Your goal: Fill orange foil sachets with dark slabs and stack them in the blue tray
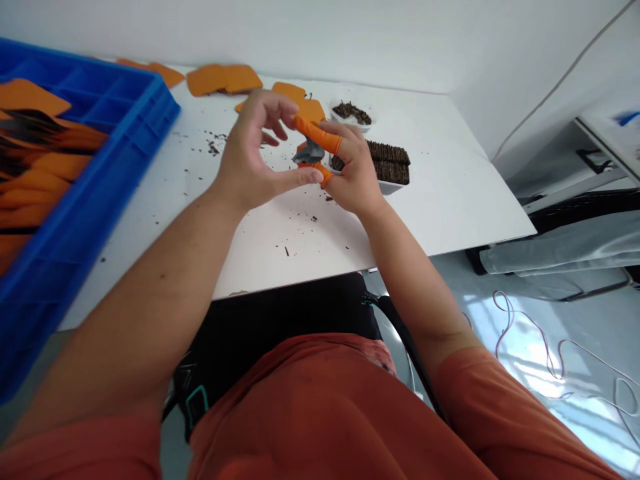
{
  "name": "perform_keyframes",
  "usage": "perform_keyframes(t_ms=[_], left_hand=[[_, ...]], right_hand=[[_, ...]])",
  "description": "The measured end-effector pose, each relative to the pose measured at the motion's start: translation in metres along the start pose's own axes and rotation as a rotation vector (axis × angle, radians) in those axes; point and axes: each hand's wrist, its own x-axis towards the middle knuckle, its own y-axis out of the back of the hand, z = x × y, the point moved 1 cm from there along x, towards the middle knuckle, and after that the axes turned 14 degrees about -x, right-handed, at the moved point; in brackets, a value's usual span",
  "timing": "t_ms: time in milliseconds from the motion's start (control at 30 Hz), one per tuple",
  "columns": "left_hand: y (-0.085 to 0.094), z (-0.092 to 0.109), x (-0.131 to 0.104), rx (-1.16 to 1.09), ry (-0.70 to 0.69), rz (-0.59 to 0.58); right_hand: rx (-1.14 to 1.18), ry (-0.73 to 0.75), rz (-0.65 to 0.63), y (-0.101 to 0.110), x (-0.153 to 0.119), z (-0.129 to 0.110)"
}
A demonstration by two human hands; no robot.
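Observation:
Above the white table, my right hand has orange covers on its thumb and index finger. A crumpled dark grey piece is between those two fingers. My left hand faces it with fingers curved and apart from the thumb. Its thumb tip is beside the right thumb's orange cover, and its fingertips are near the orange index cover. Just behind my right hand, a white container holds rows of thin dark brown strips. Orange flat pieces lie along the table's back edge.
A blue divided crate on the left holds many orange and black pieces. A small white tray of dark bits is at the back. Brown crumbs dot the table. Another person's grey-clad leg and floor cables are at right.

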Motion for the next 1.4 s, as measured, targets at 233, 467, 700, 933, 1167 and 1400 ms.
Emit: perform_keyframes(t_ms=[233,467,700,933,1167,1400], left_hand=[[-0.006,0.01,-0.005,0.072,0.024,-0.056],[-0.016,0.004,-0.006,-0.009,0.099,0.005],[-0.017,-0.001,-0.007,-0.013,0.066,-0.016],[-0.015,0.002,-0.006,0.104,-0.055,-0.035],[-0.014,0.008,-0.002,0.055,0.006,0.017],[-0.011,0.002,-0.006,0.069,-0.05,-0.011]], right_hand=[[0.009,0.02,-0.01,-0.007,-0.001,0.001],[-0.017,0.063,-0.011,-0.011,-0.003,0.0],[-0.046,0.061,-0.078,-0.005,-0.003,-0.004],[-0.049,0.048,-0.076,0.0,-0.003,-0.01],[-0.057,0.075,-0.061,-0.008,-0.003,-0.006],[-0.044,0.075,-0.082,-0.014,-0.003,-0.003]])
